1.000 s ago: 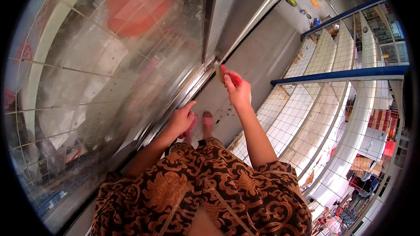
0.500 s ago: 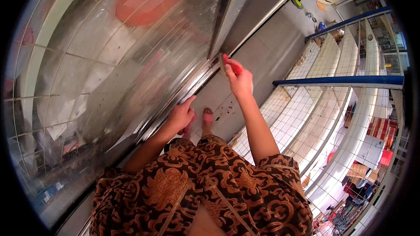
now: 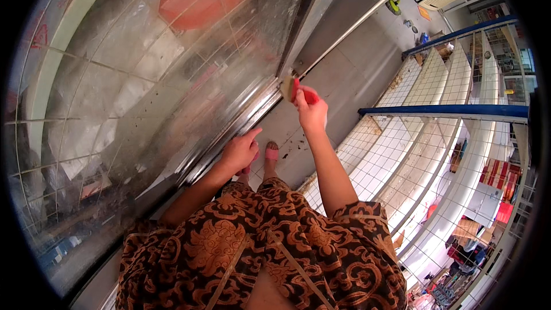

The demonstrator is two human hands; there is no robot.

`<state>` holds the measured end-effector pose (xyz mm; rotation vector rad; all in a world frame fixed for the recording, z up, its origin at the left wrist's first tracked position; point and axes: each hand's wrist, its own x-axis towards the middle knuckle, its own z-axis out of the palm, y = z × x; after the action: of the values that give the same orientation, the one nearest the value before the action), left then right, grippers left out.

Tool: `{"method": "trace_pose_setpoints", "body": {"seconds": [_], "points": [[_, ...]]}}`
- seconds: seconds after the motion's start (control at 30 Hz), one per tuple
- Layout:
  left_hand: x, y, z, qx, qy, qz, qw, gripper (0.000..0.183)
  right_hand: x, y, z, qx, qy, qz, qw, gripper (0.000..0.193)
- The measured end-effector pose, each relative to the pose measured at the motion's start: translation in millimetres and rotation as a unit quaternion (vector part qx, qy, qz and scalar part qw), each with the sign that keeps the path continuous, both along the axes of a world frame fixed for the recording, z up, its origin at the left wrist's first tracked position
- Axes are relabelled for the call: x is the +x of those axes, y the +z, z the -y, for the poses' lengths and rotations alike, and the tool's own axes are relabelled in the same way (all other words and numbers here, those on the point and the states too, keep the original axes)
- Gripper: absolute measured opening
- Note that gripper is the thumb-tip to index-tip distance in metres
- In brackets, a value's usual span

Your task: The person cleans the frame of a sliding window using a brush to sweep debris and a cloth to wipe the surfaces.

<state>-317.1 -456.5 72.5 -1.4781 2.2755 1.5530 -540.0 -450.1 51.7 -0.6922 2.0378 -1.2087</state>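
A brown-patterned garment (image 3: 218,241) lies nearest, short of the metal track (image 3: 247,112). Just beside the track, the left hand (image 3: 240,152) stretches out its index finger; whether its curled fingers grip anything, I cannot tell. Nearer the track's far end, the right hand's (image 3: 313,113) fingers are closed around a brush's (image 3: 310,97) red handle. The bristles point toward that end; the handle's long axis runs away from it into the palm. Left of the track stands a glass panel (image 3: 132,80) bearing a red marking (image 3: 40,35), illegible here. Well right of the track is wire mesh (image 3: 379,166).
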Motion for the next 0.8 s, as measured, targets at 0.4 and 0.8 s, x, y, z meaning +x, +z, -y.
{"method": "trace_pose_setpoints", "body": {"seconds": [0.4,0.8], "points": [[5,3,-2,0.012,0.016,0.015,1.000,0.035,16,4,-11,-0.045,-0.035,-0.157,0.986,0.019],[8,6,-2,0.016,0.005,0.009,1.000,0.035,20,-14,12,-0.093,-0.105,-0.061,0.988,0.020]]}}
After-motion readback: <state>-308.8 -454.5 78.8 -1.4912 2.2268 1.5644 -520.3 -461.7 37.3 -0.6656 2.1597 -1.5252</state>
